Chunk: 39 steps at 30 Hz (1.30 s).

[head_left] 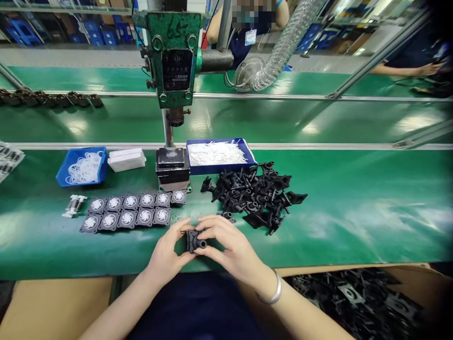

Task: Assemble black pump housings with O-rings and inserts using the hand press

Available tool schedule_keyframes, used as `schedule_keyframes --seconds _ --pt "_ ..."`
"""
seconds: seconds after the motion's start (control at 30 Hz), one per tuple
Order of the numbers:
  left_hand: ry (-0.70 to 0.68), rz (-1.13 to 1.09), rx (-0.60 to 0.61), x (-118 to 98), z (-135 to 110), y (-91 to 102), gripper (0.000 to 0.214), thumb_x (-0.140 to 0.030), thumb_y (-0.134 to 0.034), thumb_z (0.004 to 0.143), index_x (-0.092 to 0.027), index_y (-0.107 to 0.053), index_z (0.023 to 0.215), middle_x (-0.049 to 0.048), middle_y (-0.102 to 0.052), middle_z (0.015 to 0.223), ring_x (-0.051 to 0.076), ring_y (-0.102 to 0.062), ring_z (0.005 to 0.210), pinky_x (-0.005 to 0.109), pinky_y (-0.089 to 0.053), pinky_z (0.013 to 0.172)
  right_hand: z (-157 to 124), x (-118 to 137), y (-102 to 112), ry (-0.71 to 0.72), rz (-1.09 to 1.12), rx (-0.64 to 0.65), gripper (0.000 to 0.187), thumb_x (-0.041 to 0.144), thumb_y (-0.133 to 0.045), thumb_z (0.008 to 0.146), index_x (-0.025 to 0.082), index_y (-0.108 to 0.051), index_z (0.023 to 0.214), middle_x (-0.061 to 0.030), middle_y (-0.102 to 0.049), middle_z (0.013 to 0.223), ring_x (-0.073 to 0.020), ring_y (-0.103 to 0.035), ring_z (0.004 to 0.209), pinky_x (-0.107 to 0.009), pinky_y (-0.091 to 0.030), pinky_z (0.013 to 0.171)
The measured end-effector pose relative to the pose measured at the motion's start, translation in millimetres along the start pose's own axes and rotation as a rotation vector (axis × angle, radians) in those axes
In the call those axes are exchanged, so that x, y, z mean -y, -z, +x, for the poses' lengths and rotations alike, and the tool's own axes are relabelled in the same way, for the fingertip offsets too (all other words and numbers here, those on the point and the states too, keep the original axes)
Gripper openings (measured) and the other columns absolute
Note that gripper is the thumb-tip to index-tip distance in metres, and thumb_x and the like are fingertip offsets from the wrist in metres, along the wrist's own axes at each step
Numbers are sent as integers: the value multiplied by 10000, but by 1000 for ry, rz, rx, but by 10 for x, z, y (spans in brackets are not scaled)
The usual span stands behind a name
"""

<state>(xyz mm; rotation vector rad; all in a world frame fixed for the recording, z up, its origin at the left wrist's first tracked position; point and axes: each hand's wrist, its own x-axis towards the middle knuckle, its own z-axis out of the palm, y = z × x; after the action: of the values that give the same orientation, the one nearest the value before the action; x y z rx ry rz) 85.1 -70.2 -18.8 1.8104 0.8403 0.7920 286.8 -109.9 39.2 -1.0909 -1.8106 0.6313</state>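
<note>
Head view: just below the frame's centre, the left hand (165, 255) and right hand (233, 245) pinch one black part (193, 240) between them, probably light, stiff plastic, best gripped along its squared edges.

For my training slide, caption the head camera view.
Left hand and right hand hold a black part near a green press, rows of square pieces, and a black heap.
</note>
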Motion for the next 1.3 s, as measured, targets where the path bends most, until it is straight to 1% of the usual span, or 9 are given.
schedule_keyframes --seconds 0.3,0.43,0.57,0.77,0.97,1.07,1.13,1.23,1.3 --pt "12 75 -21 66 -6 -6 636 -277 -772 806 -293 -443 1349 72 -647 1251 242 -672 1118 438 -554 1001 61 -60 -58 36 -58 56 157 224 -661 934 220 -603 1080 -73 -674 1071 -233 -570 1166 -435 -485 1018" --pt "20 54 -10 35 13 0 653 -290 -776 806 -291 -431 1360 78 -645 1257 247 -665 1133 439 -552 1003 69 -92 -65 -37 -4 101 138 224 -661 933 224 -596 1055 -62 -666 1061 -225 -571 1164 -422 -483 1018" --pt "-1 39 8 -42 39 15 636 -252 -771 805 -304 -455 1354 62 -643 1269 233 -658 1139 417 -537 1024 23 -111 -107 -88 14 114 136 247 -677 924 221 -586 1022 -59 -649 1047 -214 -594 1091 -400 -499 972" --pt "-3 12 -10 -67 60 14 611 -219 -760 807 -319 -484 1343 46 -629 1301 218 -639 1162 398 -522 1035 -36 -145 -159 -81 11 90 131 255 -657 941 241 -574 1041 -56 -638 1076 -219 -571 1131 -403 -478 990" --pt "40 10 -44 -101 16 -20 592 -163 -791 747 -274 -530 1267 45 -651 1258 213 -653 1122 376 -538 998 3 -138 -154 -84 14 104 106 319 -629 958 252 -582 1026 -48 -647 1060 -209 -594 1094 -370 -502 960" --pt "11 47 -75 -314 112 138 578 -165 -813 719 -264 -550 1225 34 -672 1188 206 -668 1061 352 -555 949 228 -32 69 -46 -15 97 189 417 -613 957 257 -601 1057 -71 -627 1142 -219 -600 1104 -371 -524 950" --pt "-94 122 -126 -528 292 357 489 -202 -806 741 -263 -586 1173 28 -678 1138 206 -662 1032 350 -550 932 529 94 338 20 -67 10 214 437 -589 966 260 -600 1087 -89 -601 1192 -235 -589 1128 -403 -523 970" --pt "-256 217 -242 -798 740 752 327 -272 -780 779 -246 -639 1073 34 -678 1053 217 -647 1005 371 -536 923 1227 304 809 175 -164 -268 224 401 -587 968 263 -576 1145 -91 -583 1176 -237 -584 1139 -424 -516 999" --pt "-255 168 -308 -856 1087 963 325 -306 -791 760 -221 -645 1037 47 -670 1025 226 -655 981 386 -546 903 1805 436 1096 324 -231 -422 337 425 -610 954 259 -538 1238 -92 -555 1230 -237 -577 1176 -418 -521 1002"
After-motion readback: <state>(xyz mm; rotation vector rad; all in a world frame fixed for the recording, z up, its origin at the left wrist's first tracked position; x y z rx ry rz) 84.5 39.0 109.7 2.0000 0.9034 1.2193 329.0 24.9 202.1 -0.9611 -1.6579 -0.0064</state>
